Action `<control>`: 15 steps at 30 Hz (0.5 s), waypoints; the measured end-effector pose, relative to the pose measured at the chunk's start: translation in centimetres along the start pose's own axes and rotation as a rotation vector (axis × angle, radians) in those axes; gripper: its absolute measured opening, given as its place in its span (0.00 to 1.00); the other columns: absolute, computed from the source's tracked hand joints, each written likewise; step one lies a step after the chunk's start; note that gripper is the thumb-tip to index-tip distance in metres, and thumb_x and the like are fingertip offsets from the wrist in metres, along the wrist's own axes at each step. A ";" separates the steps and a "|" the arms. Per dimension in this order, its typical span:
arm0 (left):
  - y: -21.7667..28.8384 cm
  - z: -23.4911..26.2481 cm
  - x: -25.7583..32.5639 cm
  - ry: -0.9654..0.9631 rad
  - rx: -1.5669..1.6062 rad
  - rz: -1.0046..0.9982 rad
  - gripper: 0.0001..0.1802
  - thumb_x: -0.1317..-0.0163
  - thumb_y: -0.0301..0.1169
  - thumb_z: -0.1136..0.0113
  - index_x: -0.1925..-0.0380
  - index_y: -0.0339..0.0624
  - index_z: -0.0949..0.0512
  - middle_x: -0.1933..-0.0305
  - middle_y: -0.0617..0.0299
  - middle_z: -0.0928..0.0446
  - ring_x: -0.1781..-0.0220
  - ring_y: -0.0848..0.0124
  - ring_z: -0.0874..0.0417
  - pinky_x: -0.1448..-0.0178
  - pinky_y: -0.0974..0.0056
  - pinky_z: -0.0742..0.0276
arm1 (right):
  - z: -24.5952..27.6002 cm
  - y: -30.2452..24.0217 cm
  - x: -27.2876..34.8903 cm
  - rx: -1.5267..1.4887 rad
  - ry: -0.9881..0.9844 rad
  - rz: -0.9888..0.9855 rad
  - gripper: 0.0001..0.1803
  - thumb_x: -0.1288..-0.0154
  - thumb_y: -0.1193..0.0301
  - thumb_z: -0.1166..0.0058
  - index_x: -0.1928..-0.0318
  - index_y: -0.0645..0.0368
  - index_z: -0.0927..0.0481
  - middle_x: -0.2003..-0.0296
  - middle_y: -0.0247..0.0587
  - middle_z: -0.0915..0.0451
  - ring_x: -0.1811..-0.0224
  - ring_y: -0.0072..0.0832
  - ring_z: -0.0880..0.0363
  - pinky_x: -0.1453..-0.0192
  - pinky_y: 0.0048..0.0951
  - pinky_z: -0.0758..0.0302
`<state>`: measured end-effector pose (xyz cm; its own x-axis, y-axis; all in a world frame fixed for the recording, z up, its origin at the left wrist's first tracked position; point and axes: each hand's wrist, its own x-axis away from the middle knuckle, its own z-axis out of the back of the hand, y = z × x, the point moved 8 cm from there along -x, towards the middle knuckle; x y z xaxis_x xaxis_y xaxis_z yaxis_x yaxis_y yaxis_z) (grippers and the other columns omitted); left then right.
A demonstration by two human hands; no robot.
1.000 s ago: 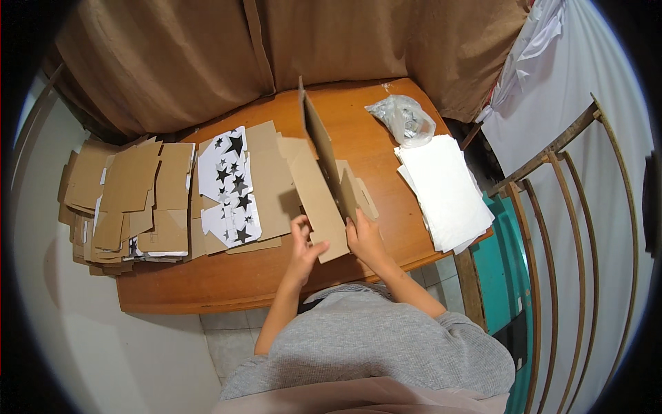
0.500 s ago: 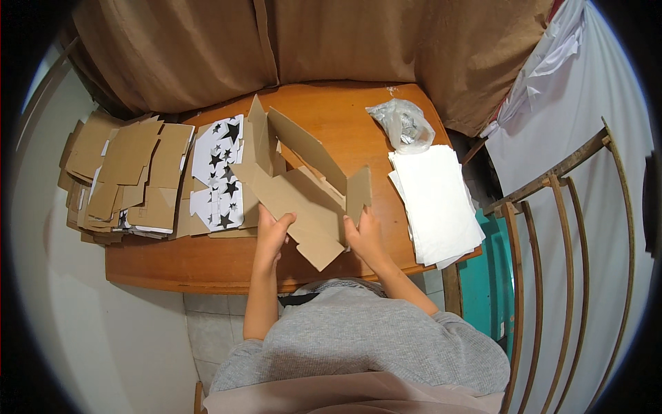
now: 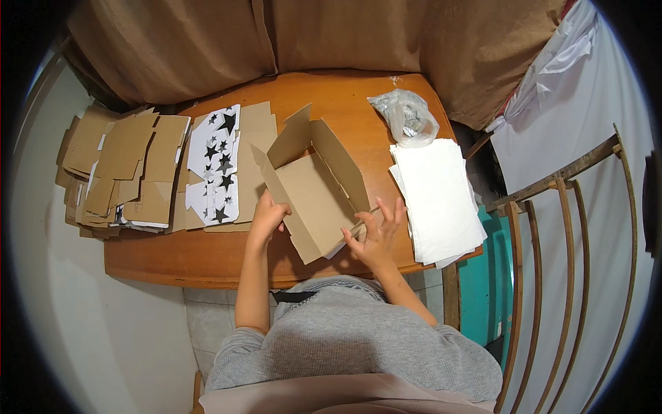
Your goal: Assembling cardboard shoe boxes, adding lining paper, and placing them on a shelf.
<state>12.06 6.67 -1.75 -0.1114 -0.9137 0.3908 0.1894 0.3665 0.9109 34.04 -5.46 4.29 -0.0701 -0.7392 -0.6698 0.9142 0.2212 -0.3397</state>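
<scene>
Cardboard box [image 3: 318,190] near table edge [image 3: 193,276], room beyond

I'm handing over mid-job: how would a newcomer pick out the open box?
Find the wooden table and look toward its near edge. Between the left hand and right hand is a plain brown cardboard box. Its raised walls and open top set it apart from the flat cardboard pieces at left.
</scene>
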 end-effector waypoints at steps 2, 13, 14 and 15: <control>0.4 0.4 -0.2 0.013 -0.025 -0.015 0.32 0.57 0.20 0.48 0.45 0.34 0.36 0.67 0.55 0.25 0.80 0.71 0.27 0.87 0.70 0.33 | -0.2 0.9 -0.2 -0.092 -0.069 -0.002 0.23 0.56 0.56 0.30 0.62 0.52 0.23 0.48 0.45 0.35 0.40 0.47 0.39 0.29 0.62 0.54; 0.8 1.6 -0.8 0.288 -0.403 -0.168 0.47 0.54 0.22 0.48 0.31 0.45 0.54 0.66 0.45 0.22 0.68 0.52 0.19 0.61 0.54 0.21 | -1.0 0.9 0.9 -0.322 -0.721 0.026 0.16 0.60 0.71 0.31 0.65 0.51 0.15 0.70 0.32 0.24 0.60 0.31 0.25 0.50 0.26 0.24; 1.3 0.5 -0.4 0.244 -0.339 -0.229 0.46 0.52 0.24 0.47 0.31 0.44 0.54 0.61 0.44 0.23 0.61 0.50 0.21 0.51 0.53 0.25 | -0.3 0.5 0.1 -0.366 -0.651 0.107 0.17 0.61 0.72 0.32 0.64 0.51 0.14 0.67 0.34 0.21 0.58 0.32 0.23 0.51 0.27 0.24; 1.6 0.2 0.3 0.211 -0.271 -0.287 0.45 0.51 0.26 0.46 0.31 0.42 0.54 0.57 0.42 0.24 0.54 0.48 0.22 0.42 0.53 0.30 | 0.4 -0.2 -0.7 -0.415 -0.583 0.197 0.18 0.62 0.73 0.33 0.63 0.51 0.14 0.64 0.35 0.18 0.56 0.32 0.21 0.53 0.29 0.23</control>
<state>12.13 7.06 -0.14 -0.0010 -0.9978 0.0661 0.4321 0.0592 0.8999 34.04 -5.25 5.11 0.4084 -0.8533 -0.3243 0.6538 0.5213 -0.5485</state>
